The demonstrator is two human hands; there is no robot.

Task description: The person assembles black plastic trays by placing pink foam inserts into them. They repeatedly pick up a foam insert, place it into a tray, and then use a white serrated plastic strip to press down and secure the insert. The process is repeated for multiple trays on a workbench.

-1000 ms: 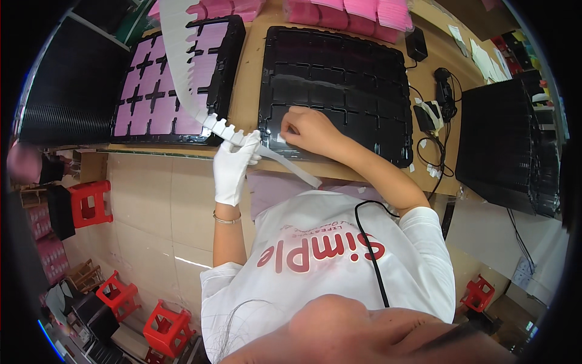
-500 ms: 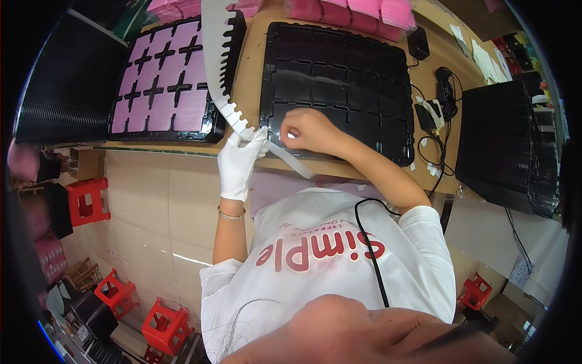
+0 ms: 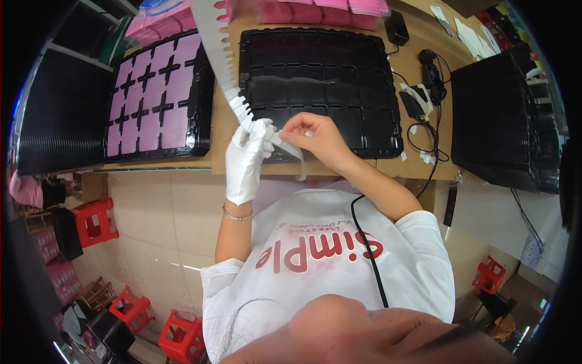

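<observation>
A long whitish strip with a notched, comb-like edge (image 3: 213, 45) runs down from the top of the view into my left hand (image 3: 244, 161). That hand wears a white glove and is closed around the strip's lower part, above the table's front edge. My bare right hand (image 3: 320, 139) is beside it, thumb and forefinger pinched on the strip near the gloved fingertips. A narrow translucent tail (image 3: 301, 165) hangs below the two hands. Just beyond them lies a black plastic tray (image 3: 315, 73) with moulded compartments.
To the left, another black tray (image 3: 203, 91) bears rows of pink pieces (image 3: 173, 88). Tall stacks of black trays (image 3: 60, 115) (image 3: 494, 115) stand at both sides. Pink bundles (image 3: 321, 15) lie at the back; a black adapter (image 3: 396, 28) and cables (image 3: 433, 130) are at right.
My right hand has come closer to my gloved left hand and now pinches the strip. The view has shifted slightly, so the trays appear further left.
</observation>
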